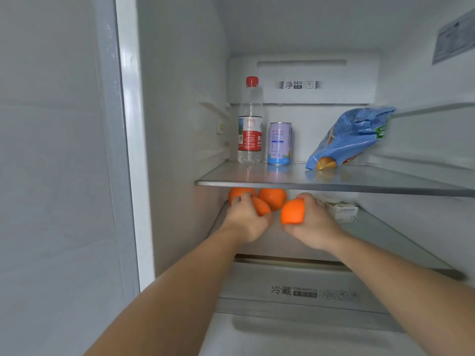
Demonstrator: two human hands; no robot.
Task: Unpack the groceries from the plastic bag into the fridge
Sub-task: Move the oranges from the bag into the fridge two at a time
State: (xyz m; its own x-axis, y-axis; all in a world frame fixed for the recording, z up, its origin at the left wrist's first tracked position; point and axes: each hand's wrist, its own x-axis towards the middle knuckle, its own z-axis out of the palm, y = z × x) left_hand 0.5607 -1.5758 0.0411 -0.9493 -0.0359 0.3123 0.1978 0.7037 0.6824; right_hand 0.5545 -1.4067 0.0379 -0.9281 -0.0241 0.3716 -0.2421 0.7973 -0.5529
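The unpacking is looking well advanced: on the upper glass shelf (pixel 359 182) a water bottle (pixel 249 124) with a red cap is standing upright at the left, a pale can (pixel 279 143) is standing just beside it on its right, and a blue bag of bread (pixel 352 136) is leaning toward the right wall. On the lower shelf (pixel 380 235) two oranges (pixel 273 198) are already lying at the far left, half hidden under the edge of the shelf above, and a small white carton (pixel 343 211) is sitting farther right. The plastic bag itself is not showing in this view, so how much is waiting in it cannot be told. Both arms are reaching forward into the fridge at the lower shelf. The left hand (pixel 245 222) is curling around an orange (pixel 261 205), its grip closed on the fruit close to the two resting ones. The right hand (pixel 312 224) is wrapping its grip around another orange (pixel 292 211), held just right of the left hand and slightly nearer. Judging from this, setting these two down is the step in hand.
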